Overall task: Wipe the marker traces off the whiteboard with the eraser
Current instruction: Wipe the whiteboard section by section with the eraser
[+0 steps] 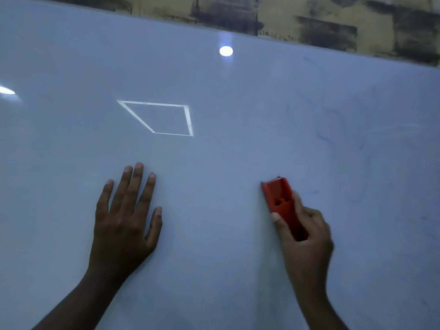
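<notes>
Whiteboard (214, 151): fills nearly the whole frame; its top edge slants from the upper left down to the right edge, with a mottled yellow-and-dark wall (309, 17) above it. The other edges are cut off by the frame.
Left hand (123, 217): lower left of centre, palm down, fingers (137, 182) straight and slightly spread, flat on the board.
Right hand (307, 236): lower right, fingers and thumb curled round the rear of the eraser; blurred.
Eraser (283, 206): red, lying on the board at lower right of centre, front end pointing up the frame.
Marker traces (323, 136): faint blue strokes in the right half, above and to the right of the eraser; thin and hard to make out.
Open room: bare board between the two hands and all round the eraser.
Reflections: a bright round spot (226, 51) at upper centre, a four-sided outline (164, 117) left of centre, and a glare streak (6, 91) at the left edge.
Cut off: both forearms run out of the bottom edge.
</notes>
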Available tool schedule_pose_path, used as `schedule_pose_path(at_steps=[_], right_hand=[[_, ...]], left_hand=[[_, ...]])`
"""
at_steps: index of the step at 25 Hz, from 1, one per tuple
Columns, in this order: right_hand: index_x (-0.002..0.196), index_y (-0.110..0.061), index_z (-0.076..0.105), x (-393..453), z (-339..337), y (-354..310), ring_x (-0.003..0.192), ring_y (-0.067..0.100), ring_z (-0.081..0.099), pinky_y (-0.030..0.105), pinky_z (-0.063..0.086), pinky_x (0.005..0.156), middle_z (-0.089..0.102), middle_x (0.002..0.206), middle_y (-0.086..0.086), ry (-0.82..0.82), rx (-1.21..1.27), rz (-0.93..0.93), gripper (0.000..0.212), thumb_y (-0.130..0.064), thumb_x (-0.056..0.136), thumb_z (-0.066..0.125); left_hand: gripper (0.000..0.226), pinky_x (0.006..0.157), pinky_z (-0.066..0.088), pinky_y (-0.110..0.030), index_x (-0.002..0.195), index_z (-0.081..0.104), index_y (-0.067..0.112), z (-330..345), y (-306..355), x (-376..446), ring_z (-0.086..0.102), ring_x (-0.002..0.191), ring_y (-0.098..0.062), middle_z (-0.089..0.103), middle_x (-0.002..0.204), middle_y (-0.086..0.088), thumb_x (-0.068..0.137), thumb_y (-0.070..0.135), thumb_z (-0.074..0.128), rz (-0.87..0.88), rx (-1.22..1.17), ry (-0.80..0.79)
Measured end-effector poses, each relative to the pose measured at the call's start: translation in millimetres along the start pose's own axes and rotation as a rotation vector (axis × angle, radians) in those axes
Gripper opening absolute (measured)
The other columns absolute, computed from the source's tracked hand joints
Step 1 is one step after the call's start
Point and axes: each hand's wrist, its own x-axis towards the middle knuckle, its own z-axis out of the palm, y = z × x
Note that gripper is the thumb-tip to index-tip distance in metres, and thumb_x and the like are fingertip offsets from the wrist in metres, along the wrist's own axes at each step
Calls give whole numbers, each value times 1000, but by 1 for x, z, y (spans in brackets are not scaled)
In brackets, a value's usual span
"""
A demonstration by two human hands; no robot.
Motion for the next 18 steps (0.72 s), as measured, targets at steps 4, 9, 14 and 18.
schedule_pose_path(at_steps=[4,9,14,18], right_hand=[[140,-34,63,-68,29,-28,98,18,54,38,49,83,61,110,-13,-196,19,-211,60,-45,82,75],[145,-46,51,-99,14,-33,103,11,55,37,53,77,58,116,-19,-434,-93,-436,69,-53,80,73],[136,-38,64,-30,-14,-3,100,19,59,35,54,85,56,112,-12,-229,-109,-200,58,-38,81,82],[142,-34,61,-20,-47,31,97,21,61,47,58,80,54,101,-10,-127,-103,0,66,-31,81,86]], left_hand=[[63,127,25,-63,164,34,1,0,9,-12,26,161,-37,26,174,-20,108,29,42,-23,-5,-34],[66,129,20,-63,164,32,0,-4,23,-41,23,162,-37,23,175,-18,107,31,41,-75,-41,-71],[64,130,19,-61,164,33,0,-6,28,-61,24,162,-37,25,174,-18,108,30,42,-75,-35,-75],[63,130,18,-61,165,32,1,-6,36,-79,22,162,-37,25,174,-20,109,28,42,-95,-30,-84]])
